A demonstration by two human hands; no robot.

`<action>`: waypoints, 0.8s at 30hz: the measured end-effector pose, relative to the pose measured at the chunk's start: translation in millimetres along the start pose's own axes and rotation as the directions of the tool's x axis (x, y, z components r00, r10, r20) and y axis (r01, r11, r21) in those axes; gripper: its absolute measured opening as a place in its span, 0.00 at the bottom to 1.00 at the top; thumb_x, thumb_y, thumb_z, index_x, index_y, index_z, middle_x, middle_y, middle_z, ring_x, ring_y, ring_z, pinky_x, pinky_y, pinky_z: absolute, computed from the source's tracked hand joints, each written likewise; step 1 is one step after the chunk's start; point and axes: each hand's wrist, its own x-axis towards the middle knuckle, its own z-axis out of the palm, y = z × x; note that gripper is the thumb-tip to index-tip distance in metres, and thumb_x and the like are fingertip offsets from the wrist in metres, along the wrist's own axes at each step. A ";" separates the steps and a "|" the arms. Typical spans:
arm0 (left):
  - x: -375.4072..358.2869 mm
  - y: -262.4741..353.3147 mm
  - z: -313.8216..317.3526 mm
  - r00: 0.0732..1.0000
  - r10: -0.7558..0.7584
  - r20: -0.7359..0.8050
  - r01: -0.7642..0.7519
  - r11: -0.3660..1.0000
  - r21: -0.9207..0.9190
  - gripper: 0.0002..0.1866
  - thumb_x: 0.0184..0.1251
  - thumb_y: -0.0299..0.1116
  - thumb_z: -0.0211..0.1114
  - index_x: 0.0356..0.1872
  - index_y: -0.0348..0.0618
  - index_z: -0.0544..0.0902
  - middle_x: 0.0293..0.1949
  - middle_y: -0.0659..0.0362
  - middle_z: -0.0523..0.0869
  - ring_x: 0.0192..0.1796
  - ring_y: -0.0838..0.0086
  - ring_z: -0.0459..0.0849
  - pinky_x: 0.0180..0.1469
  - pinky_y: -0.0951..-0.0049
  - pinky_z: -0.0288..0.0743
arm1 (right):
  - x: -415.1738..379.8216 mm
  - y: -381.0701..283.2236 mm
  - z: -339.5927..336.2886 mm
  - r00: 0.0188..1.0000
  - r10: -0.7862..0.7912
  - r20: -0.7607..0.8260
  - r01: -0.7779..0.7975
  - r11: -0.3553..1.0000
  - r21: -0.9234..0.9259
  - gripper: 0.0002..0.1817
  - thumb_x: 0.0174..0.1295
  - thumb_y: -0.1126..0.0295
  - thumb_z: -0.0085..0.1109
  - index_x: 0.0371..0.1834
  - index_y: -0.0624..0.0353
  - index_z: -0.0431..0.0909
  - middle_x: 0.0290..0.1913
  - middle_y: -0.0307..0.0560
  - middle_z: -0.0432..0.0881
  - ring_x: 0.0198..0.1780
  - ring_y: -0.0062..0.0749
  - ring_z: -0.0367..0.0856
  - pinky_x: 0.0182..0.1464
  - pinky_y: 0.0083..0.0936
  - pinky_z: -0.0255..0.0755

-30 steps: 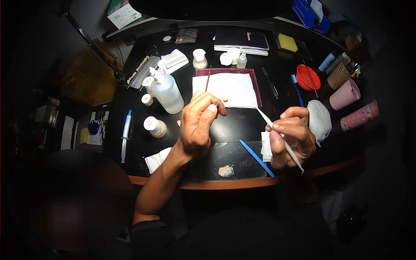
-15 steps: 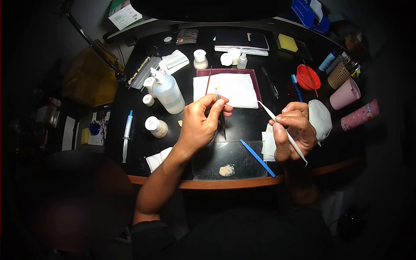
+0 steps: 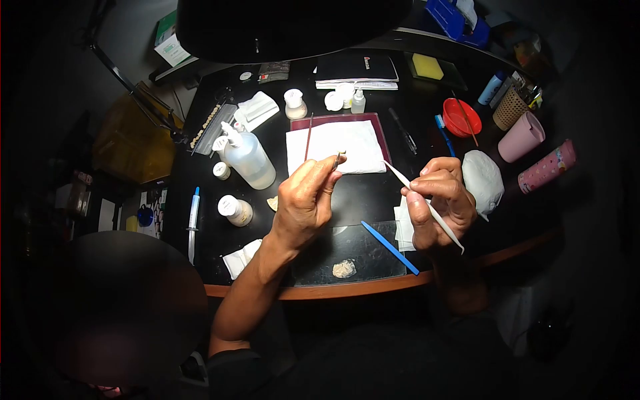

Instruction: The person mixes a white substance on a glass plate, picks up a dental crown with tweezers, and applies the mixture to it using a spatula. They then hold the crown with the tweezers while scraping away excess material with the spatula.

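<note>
Pinching a small tool [image 3: 337, 161] tipped with a yellowish piece [image 3: 343, 155], the fingers [image 3: 325, 168] of my left hand [image 3: 301, 202] are clamped near the white sheet's [image 3: 347, 143] near edge. My right hand [image 3: 445, 203] has its fingers closed on a slanted white double-ended tool [image 3: 437, 215]. Nearer me, a blue tool [image 3: 390, 247] lies partly on a dark plate [image 3: 380, 268] on the black surface [image 3: 347, 202].

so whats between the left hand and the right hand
Bare black table between left hand and right hand, with just the front end of the white tool reaching in above it, as the head view shows.
</note>
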 end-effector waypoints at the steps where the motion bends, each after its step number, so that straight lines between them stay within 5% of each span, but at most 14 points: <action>1: -0.1 0.4 -0.2 1.000 -0.007 -0.005 0.007 1.000 0.014 0.13 0.79 0.19 0.64 0.59 0.34 0.87 0.40 0.52 0.90 0.35 0.74 0.86 0.38 0.73 0.79 | 0.2 0.4 0.5 1.000 -0.003 0.000 0.003 1.000 0.001 0.09 0.56 0.81 0.68 0.39 0.59 0.84 0.28 0.42 0.88 0.30 0.27 0.81 0.54 0.33 0.74; 7: -0.5 5.1 -2.6 0.991 -0.133 0.030 0.132 0.991 0.035 0.11 0.80 0.21 0.64 0.57 0.35 0.88 0.33 0.53 0.88 0.32 0.75 0.85 0.34 0.73 0.76 | 1.3 2.8 2.1 0.999 -0.048 -0.022 0.048 0.999 0.012 0.09 0.55 0.80 0.68 0.38 0.59 0.85 0.27 0.42 0.88 0.30 0.27 0.80 0.53 0.32 0.74; 10: 0.3 7.9 -3.5 0.992 -0.119 0.031 0.119 0.993 -0.003 0.06 0.77 0.23 0.70 0.48 0.31 0.87 0.33 0.50 0.89 0.29 0.67 0.86 0.31 0.69 0.78 | 0.5 1.6 5.9 0.997 -0.033 -0.064 0.035 0.999 0.019 0.08 0.54 0.80 0.68 0.37 0.59 0.85 0.27 0.41 0.88 0.29 0.27 0.80 0.52 0.32 0.74; 16: -2.8 3.7 -4.2 0.999 0.012 0.037 -0.015 0.998 0.061 0.06 0.77 0.28 0.72 0.43 0.35 0.92 0.29 0.56 0.89 0.28 0.74 0.86 0.31 0.72 0.76 | 0.8 0.8 2.9 0.999 -0.020 -0.040 0.020 1.000 0.012 0.08 0.54 0.80 0.69 0.37 0.59 0.85 0.27 0.42 0.88 0.29 0.27 0.80 0.51 0.32 0.74; 19: -2.9 0.2 -3.1 0.997 0.070 0.017 -0.070 0.997 0.012 0.07 0.76 0.29 0.74 0.42 0.35 0.92 0.29 0.56 0.89 0.28 0.73 0.86 0.32 0.73 0.76 | 1.1 3.8 0.5 0.999 -0.046 -0.018 0.046 0.999 0.011 0.08 0.55 0.80 0.68 0.38 0.59 0.85 0.28 0.42 0.88 0.29 0.28 0.80 0.51 0.32 0.74; 24: 2.7 12.8 -8.8 0.997 -0.059 0.048 0.057 0.998 0.041 0.06 0.78 0.25 0.69 0.48 0.35 0.91 0.30 0.54 0.89 0.30 0.73 0.87 0.33 0.73 0.76 | 0.1 3.3 0.9 1.000 -0.017 -0.022 0.017 1.000 0.010 0.08 0.56 0.80 0.68 0.38 0.59 0.85 0.29 0.42 0.88 0.33 0.29 0.82 0.51 0.32 0.74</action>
